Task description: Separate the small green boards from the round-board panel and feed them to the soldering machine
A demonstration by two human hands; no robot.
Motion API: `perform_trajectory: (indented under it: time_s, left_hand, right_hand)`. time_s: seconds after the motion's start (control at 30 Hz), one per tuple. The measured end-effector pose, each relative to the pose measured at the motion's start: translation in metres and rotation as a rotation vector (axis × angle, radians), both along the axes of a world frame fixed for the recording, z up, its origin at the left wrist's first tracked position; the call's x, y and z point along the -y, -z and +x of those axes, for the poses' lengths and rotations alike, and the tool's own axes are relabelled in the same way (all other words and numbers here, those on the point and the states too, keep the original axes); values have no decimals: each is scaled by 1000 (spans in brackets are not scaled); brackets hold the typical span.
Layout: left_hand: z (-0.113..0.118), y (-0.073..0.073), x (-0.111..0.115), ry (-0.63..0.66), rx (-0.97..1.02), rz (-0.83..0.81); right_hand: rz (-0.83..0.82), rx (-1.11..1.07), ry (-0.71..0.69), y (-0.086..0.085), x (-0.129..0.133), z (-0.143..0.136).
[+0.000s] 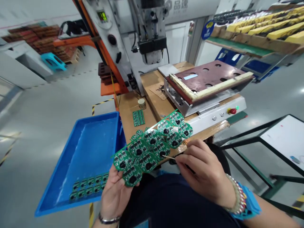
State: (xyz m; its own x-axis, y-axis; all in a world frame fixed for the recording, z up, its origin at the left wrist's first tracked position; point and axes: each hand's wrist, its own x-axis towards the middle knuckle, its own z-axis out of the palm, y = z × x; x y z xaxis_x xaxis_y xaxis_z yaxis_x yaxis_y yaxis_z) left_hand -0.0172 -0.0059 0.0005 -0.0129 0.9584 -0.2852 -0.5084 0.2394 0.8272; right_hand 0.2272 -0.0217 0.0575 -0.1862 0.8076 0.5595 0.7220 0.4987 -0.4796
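Note:
My left hand (117, 190) grips the near left end of a panel of round green circuit boards (155, 147), tilted in front of my body. Each round board carries a black blob and small components. Between the thumb and fingers of my right hand (204, 171) is a thin pale wooden stick (169, 157). Its tip meets, or lies right at, the black blob on one board along the panel's near edge. I cannot tell whether it presses on it. My right fingertips are partly hidden by the hand itself.
A blue tray (95, 133) on the left holds another board panel (89, 185). On the wooden bench lie a small green board (138, 117) and a round pale container (142, 104). Ahead stand a press machine (153, 47), a brown fixture plate (201, 79) and a red button (232, 111).

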Motion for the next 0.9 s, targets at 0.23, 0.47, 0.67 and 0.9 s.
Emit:
perform_trajectory:
  time_s: [0.23, 0.47, 0.67, 0.9]
  left_hand:
    - [-1, 0, 0, 20, 3, -9]
    - [2, -3, 0, 9, 12, 0]
    - [1, -2, 0, 1, 29, -4]
    - [-6, 7, -3, 28, 11, 36]
  right_hand:
    - [10, -14, 15, 3, 0, 0]
    - [-2, 9, -20, 4, 1, -1]
    - [-14, 22, -30, 5, 1, -1]
    - [-23, 4, -19, 3, 1, 1]
